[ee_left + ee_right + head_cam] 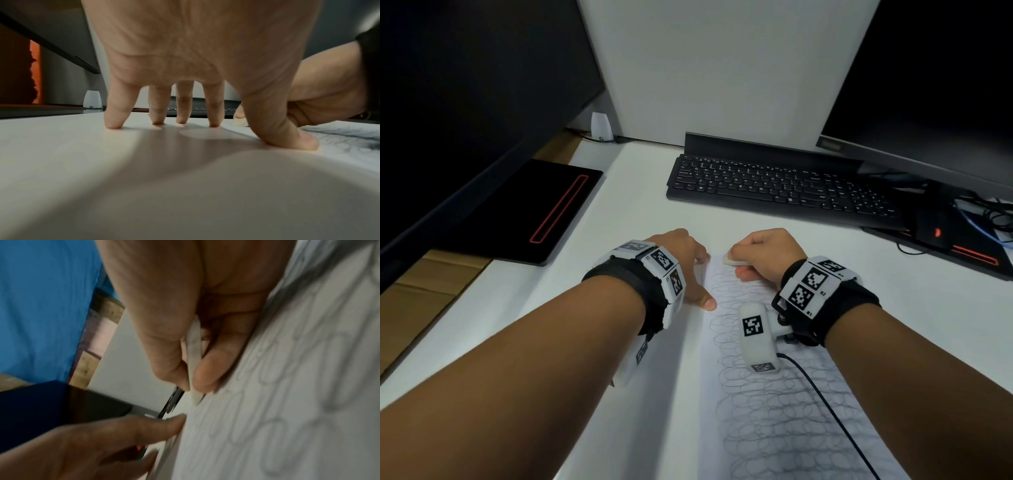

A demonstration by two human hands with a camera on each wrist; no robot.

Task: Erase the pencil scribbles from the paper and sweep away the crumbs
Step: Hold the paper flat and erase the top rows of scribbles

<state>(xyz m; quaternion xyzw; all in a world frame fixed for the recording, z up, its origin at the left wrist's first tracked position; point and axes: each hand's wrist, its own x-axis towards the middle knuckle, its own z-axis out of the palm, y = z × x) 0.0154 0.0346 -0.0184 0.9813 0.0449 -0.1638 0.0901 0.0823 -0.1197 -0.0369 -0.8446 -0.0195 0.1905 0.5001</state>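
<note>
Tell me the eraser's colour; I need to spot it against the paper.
White, slightly off-white: the eraser in the right hand. Head view shows it best.

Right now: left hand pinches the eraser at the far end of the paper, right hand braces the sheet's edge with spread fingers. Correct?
Hands are swapped. The right hand pinches the eraser at the far end of the paper; the left hand braces the sheet's edge with spread fingers. The head view shows both; the right wrist view confirms the pinch.
</note>
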